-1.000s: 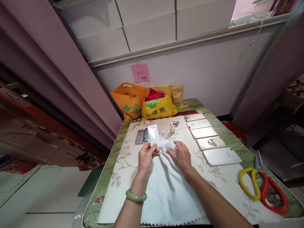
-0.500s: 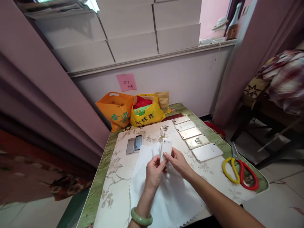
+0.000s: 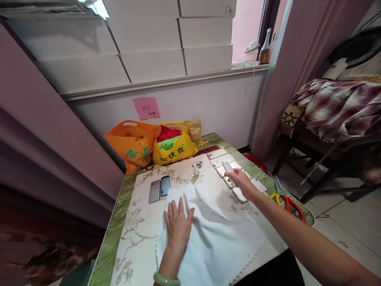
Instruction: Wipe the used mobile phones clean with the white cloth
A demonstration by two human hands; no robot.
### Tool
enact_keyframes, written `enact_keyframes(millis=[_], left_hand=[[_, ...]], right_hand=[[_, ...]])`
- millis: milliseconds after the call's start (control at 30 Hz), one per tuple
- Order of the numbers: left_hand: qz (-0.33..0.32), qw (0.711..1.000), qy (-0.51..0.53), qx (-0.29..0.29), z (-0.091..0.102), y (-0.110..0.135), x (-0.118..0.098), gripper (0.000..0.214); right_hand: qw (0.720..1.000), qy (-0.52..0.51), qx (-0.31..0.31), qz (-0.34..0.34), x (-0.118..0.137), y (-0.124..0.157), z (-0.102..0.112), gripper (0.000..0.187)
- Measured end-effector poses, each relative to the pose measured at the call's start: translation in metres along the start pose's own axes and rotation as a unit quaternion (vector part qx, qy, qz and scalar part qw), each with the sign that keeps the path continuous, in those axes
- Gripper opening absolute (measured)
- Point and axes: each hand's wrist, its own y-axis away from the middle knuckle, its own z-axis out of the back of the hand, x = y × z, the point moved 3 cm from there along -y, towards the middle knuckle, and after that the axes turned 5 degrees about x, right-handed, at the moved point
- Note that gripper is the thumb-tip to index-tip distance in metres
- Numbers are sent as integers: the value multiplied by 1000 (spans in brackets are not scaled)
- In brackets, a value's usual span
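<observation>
My left hand (image 3: 178, 224) lies flat with fingers spread on a white cloth (image 3: 220, 242) with a zigzag edge. In my right hand (image 3: 241, 182) is a slim white mobile phone (image 3: 228, 170), held over a row of several pale smartphones. The smartphone at the far end (image 3: 217, 153) shows whole; my hand and forearm partly cover others, such as the white one nearest me (image 3: 258, 185). Left of the cloth, a grey phone (image 3: 154, 191) and a blue-grey phone (image 3: 165, 186) lie side by side. A small white bottle (image 3: 195, 169) stands beyond the cloth.
Large scissors (image 3: 287, 200) with yellow and red handles lie at the right edge, partly behind my forearm. An orange bag (image 3: 131, 145), a yellow bag (image 3: 175, 149) and a brown paper bag (image 3: 194, 130) stand against the wall. A chair with plaid clothing (image 3: 336, 105) is at right.
My right hand has carried the white mobile phone right, over the smartphones. My left hand has let go of it and now rests flat on the cloth. The camera view has shifted right.
</observation>
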Motion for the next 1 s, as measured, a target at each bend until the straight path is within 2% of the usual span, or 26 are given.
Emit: enact_keyframes(millis=[33,67,133,200,267,367,467,533,667,867,933,1000], left_hand=[[27,999,-37,14,-5,2,5,63],[46,997,-67,16,-9,5,7,65],[60,992,-110,2,-12,10,7,67],[53,990,-127,-25,-13,14,5,68],[33,990,-123,-56,-13,16,2,66],[-14,991,-100,-92,-15,18,2,60],[-55,990,-89,-94,-21,19,5,56],[-56,991,-89,-87,-25,19,8,55],[-47,993,-88,-68,-27,18,10,54],[-46,993,-87,-72,-26,17,10,52],[-52,992,-83,-77,-27,17,10,52],[-58,992,-83,-78,-29,17,11,52]], right_hand=[[999,32,-19,1,6,-11,13,49],[990,130,-57,10,13,-21,26,48],[942,318,-109,12,25,-39,44,45],[907,404,-121,8,32,-54,50,41],[889,443,-111,-1,33,-67,45,36],[865,493,-94,-16,23,-82,26,32],[847,526,-79,-27,9,-94,3,31],[837,542,-73,-29,3,-100,-7,32],[823,564,-67,-25,-4,-105,-14,42],[817,573,-65,-23,-9,-101,-9,55],[829,554,-78,4,1,-97,-4,60],[861,493,-107,62,18,-87,-1,60]])
